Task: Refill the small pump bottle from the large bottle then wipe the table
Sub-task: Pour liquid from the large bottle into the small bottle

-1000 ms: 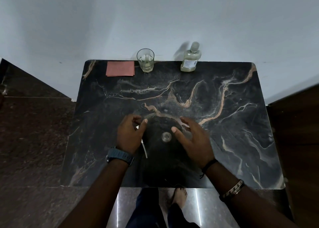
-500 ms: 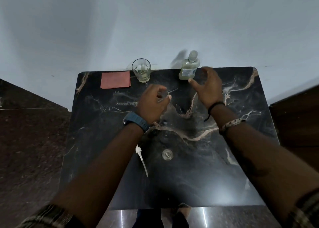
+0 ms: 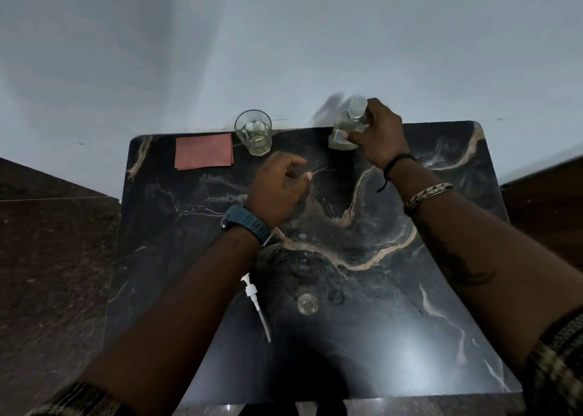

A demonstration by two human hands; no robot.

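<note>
Where the dark marble table meets the pale wall, one large bottle of pale liquid stands at the far edge, and the right hand wraps its fingers and thumb around it, gripping the body just below the neck. One small clear bottle, seen from above with its mouth uncapped, stands near the middle of the table's near half, well apart from the large one. One white pump head with its long dip tube lies flat on the marble just left of the small bottle, not touching it.

Further out there is one drinking glass at the far edge, left of the large bottle, with a little liquid in the bottom, and one pink cloth folded flat beside the glass on its left.

The left hand hovers over the table between the glass and the large bottle, its fingers loosely curled and holding nothing. That wrist carries one blue watch. The right wrist bears one black cord and one metal bracelet. Both forearms reach forward from the near edge, the right stretched farther toward the wall.
</note>
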